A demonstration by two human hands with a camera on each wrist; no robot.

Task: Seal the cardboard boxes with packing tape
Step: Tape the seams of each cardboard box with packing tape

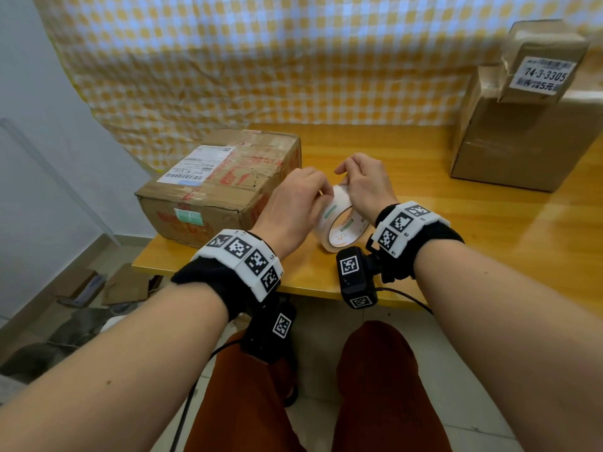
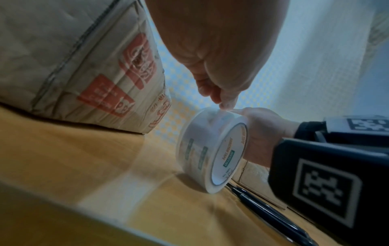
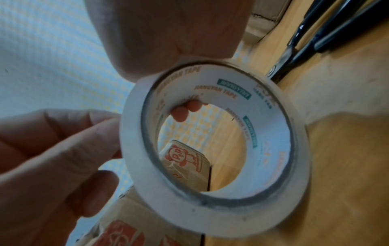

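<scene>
Fingertips (image 2: 226, 103) of the left hand (image 1: 295, 203) are curled down onto the top of the tape roll (image 1: 342, 220), pinching at its outer wrap. On the other side the right hand (image 1: 365, 184) grips the roll, fingers bent over its upper edge and two of them poking into the core, as the right wrist view shows. Standing on edge, the roll touches the wooden table (image 1: 440, 230) near the front, between the two boxes. Just left of it sits a printed cardboard box (image 1: 225, 181), flaps shut, with old tape and a shipping label on top; whatever is inside is hidden. Far right stands a taller cardboard box (image 1: 522, 141), also closed, a small labelled parcel (image 1: 541, 60) resting on it. Black scissors (image 3: 311, 36) lie on the table behind the roll
</scene>
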